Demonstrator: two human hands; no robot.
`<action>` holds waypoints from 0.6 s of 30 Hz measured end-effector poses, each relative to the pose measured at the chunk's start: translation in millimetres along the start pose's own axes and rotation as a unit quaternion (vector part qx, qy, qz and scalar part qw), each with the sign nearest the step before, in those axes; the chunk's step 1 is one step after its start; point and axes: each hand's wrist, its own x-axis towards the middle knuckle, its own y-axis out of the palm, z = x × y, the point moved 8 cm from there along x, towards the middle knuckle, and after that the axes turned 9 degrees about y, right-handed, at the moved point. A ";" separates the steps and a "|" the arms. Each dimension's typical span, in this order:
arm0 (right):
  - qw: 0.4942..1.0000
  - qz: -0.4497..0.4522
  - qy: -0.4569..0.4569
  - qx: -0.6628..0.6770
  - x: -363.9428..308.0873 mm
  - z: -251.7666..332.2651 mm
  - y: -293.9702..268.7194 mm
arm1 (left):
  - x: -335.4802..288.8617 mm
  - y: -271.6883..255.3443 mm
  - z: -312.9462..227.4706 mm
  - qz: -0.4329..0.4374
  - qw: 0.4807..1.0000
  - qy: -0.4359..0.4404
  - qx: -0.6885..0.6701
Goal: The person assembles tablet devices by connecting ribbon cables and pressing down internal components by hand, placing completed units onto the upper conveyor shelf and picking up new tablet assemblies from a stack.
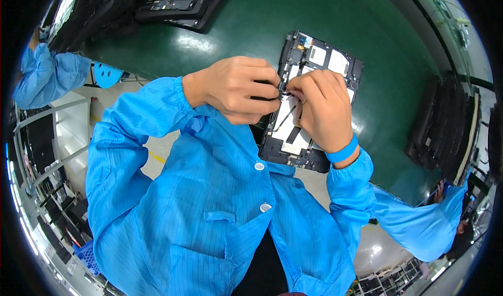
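- Tablet chassis [335,65], opened with its white and black inner parts showing, is lying near the front edge of the green table [246,28], partly under both hands.
- Left hand [238,89] is curling nearly closed, fingertips pinching something small and dark at the chassis's left rim; what it is, I cannot tell.
- Right hand [322,110], in a blue wrist strap [341,152], is pinching closed beside it, fingertips meeting the left's.
- Steady, light pinching looks wise here, since thin dark cables [287,115] are running just beneath.
- Dark trays [181,0] are sitting at the table's far edge, more stacked trays [445,128] at its right edge.
- Other blue-sleeved workers [44,76] are standing nearby.
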 end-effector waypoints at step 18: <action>1.000 -0.027 0.005 0.015 3.1 -4.1 0.4 | -1.6 2.9 6.6 0.002 0.994 0.103 0.030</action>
